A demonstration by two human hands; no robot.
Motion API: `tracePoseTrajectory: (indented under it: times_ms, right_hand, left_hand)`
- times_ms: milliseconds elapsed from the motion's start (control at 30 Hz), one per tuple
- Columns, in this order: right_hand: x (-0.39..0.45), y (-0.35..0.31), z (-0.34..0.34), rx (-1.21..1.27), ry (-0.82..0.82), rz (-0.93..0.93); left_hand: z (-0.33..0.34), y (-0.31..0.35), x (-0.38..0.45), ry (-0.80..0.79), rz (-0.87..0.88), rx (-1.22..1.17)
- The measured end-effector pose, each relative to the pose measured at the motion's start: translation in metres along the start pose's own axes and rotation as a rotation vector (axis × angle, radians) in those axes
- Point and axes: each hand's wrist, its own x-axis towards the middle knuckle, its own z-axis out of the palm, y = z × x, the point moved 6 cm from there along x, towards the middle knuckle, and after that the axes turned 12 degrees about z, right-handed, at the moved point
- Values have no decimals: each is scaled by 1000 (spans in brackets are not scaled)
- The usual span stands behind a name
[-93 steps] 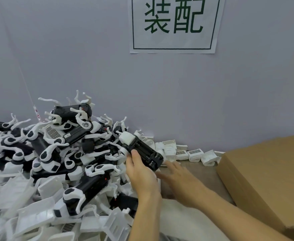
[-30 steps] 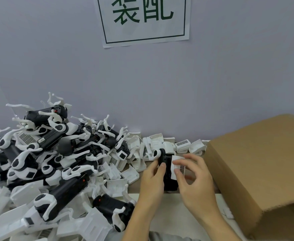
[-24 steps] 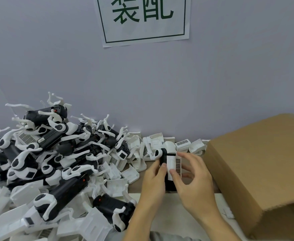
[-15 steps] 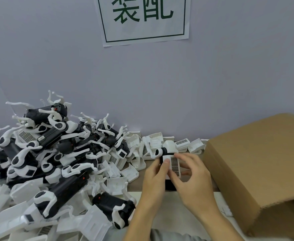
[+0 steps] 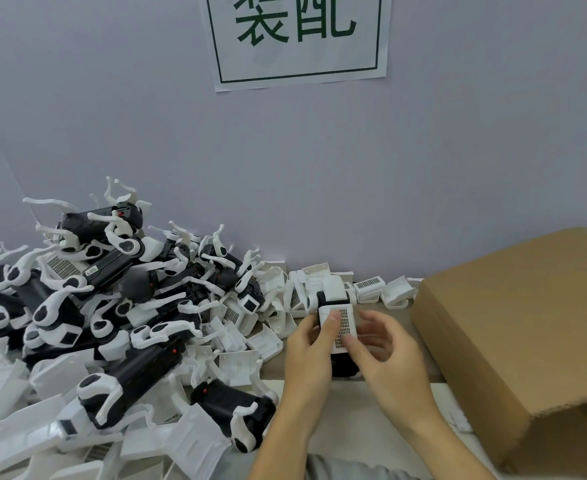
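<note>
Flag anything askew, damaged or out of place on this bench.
Nothing looks damaged. The assembled units lie in a tangled heap at left, loose white covers strewn along the wall. The left hand grips a black unit while the right hand pinches a vented white cover onto it.

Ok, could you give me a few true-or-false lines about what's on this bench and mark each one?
1. Both the left hand and the right hand hold the black-and-white part. True.
2. The cardboard box sits left of the hands. False: it sits on their right.
3. The pile of parts lies left of the hands, against the wall. True.
4. The sign on the wall has red characters. False: they are green, inside a green frame.
5. The white face of the black-and-white part is smooth. False: it shows a fine grille.
</note>
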Motion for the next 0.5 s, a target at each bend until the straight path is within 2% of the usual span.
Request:
tracePoseTrajectory:
  times_ms: [133,300,400,500]
  right_hand:
    - [0,6,9,221,-224,187]
    - [3,6,6,349,-200,229]
    - [4,7,3,362,-200,242]
    - [4,4,0,263,-116,182]
  left_hand:
    - [5,-1,-3,-81,-36,-70]
    - [13,2,-5,-191,34,-73]
    - [11,1,-4,-145,33,-37]
    - [8,1,-3,-98,69,111]
